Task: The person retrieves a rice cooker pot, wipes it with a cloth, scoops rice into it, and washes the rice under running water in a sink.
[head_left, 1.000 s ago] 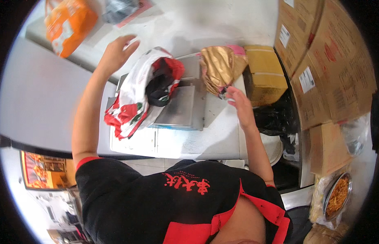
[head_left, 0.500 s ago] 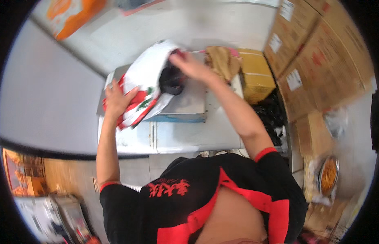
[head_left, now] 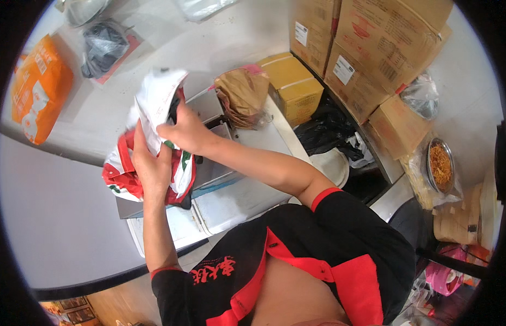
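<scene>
Between my hands is a crumpled white plastic bag with red and green print, with something black showing inside its mouth and below its lower edge. My left hand grips the bag's middle, thumb up and fingers partly hidden by the folds. At the bag's opening, my right hand pinches the rim, its fingertips mostly out of sight inside. Beneath the bag lies a flat grey metal box on a white chest-like cabinet top.
A brown paper bag and a yellow carton stand to the right. Tall cardboard boxes are stacked behind. Black plastic bags fill a gap beside the cabinet. A steel bowl of orange food sits far right; an orange packet hangs at left.
My right hand has come in from the right to take the bag's rim. The bag's mouth has been drawn together and raised, and the view has turned to the right.
</scene>
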